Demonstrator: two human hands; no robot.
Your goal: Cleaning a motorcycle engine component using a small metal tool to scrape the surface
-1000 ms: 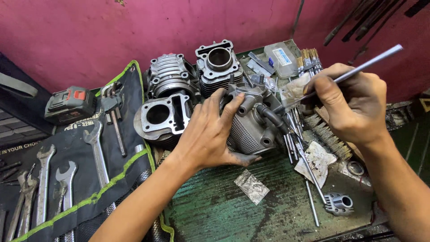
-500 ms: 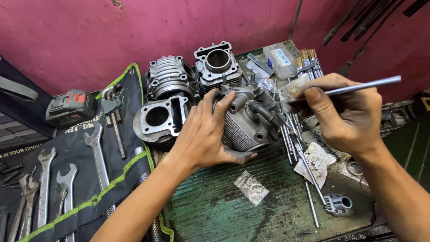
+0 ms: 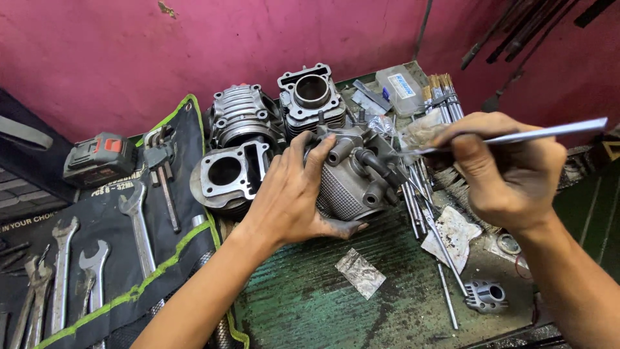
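Left hand (image 3: pixel 294 197), greasy, clamped over the grey ribbed cast-metal engine part (image 3: pixel 352 174) at centre frame, grip wrapped tight around its finned body, seemingly to steady it on the worn green worktop (image 3: pixel 310 304); right hand (image 3: pixel 507 171) at right, fingers pinched on a long thin silver metal rod (image 3: pixel 516 137), tip aimed at the part's upper ports, held pen-like, likely for fine control. Behind, three grey finned cylinder blocks (image 3: pixel 242 145) clustered upper centre; black tool roll with green edging (image 3: pixel 129 245) holding steel spanners at lower left, within reach.
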